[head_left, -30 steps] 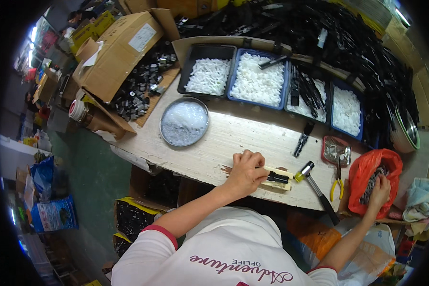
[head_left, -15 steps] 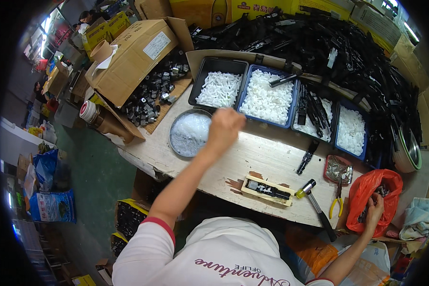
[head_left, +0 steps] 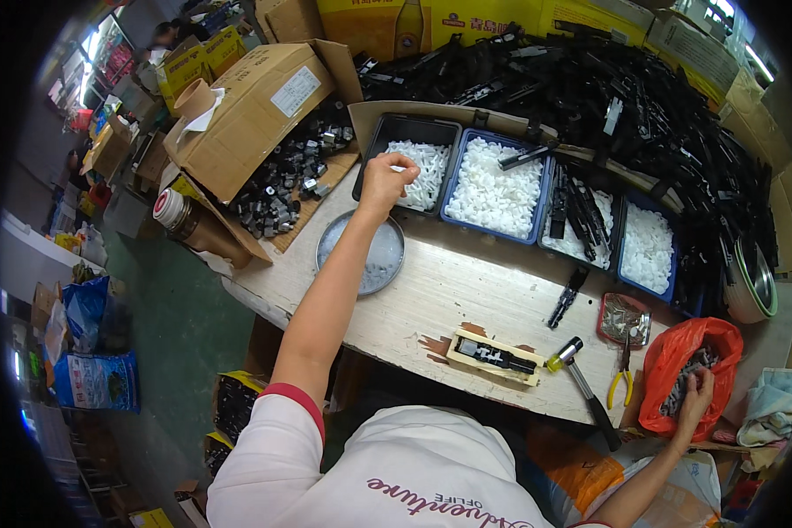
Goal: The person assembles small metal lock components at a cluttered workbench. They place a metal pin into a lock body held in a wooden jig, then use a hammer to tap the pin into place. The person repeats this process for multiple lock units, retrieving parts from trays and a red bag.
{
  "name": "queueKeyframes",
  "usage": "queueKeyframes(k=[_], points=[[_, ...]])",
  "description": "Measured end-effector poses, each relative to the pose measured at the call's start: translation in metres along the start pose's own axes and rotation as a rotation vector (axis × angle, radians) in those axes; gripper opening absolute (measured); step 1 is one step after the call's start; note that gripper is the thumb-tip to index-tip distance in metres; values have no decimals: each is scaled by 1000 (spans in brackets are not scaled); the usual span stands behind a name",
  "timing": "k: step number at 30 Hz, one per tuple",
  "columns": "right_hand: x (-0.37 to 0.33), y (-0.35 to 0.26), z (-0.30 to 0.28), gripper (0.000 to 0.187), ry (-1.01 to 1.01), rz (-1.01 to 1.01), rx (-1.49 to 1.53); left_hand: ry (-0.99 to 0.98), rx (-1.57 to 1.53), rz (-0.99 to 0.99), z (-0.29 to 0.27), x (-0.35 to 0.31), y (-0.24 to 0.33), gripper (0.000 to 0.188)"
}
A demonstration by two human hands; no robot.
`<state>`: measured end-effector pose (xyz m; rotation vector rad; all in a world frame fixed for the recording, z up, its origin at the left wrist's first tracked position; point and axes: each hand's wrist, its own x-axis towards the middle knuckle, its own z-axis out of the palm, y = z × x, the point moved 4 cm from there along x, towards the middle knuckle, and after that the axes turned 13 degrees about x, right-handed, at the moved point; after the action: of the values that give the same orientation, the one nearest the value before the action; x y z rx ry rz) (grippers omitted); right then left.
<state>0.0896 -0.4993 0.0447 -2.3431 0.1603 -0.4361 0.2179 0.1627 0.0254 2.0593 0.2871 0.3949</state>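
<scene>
My left hand (head_left: pixel 389 182) is over the near left part of the black tray (head_left: pixel 366 167), its fingers curled in a pinch. Small white plastic pieces (head_left: pixel 429 170) fill that tray; whatever the fingertips hold is too small to name. Below my left forearm is a round metal dish (head_left: pixel 396 273) of clear, whitish small bits. At the far right, my right hand (head_left: pixel 697 407) reaches into a red plastic bag (head_left: pixel 664 341) of small grey parts (head_left: pixel 691 374). Its fingers are bent, and their tips are partly hidden among the parts. A cream holder (head_left: pixel 466 365) bears a black mechanism (head_left: pixel 497 355) in front of me.
Blue trays of white pieces (head_left: pixel 493 185) line the back, before a heap of black mechanisms (head_left: pixel 590 88). A hammer (head_left: pixel 590 396), yellow-handled pliers (head_left: pixel 621 383) and a red box of pins (head_left: pixel 623 319) lie right. A carton (head_left: pixel 246 106) with metal parts stands left.
My left hand has moved left from the edge between two trays to over the black tray. My right hand has shifted slightly down at the bag, and more grey parts show.
</scene>
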Motion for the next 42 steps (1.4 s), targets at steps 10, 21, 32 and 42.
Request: queueKeyframes(k=[10, 21, 32, 42], points=[[0, -8, 5, 29, 83, 76, 112, 3, -514, -79, -25, -60, 22, 14], [-8, -14, 5, 28, 187, -56, -11, 91, 213, 113, -45, -151, 6, 8], [-20, -67, 17, 22, 144, -171, -9, 138, 508, 347, -26, -145, 5, 6], [-41, -163, 72, 16, -5, -340, 117, 215, 394, 227, -46, -153, 14, 11]])
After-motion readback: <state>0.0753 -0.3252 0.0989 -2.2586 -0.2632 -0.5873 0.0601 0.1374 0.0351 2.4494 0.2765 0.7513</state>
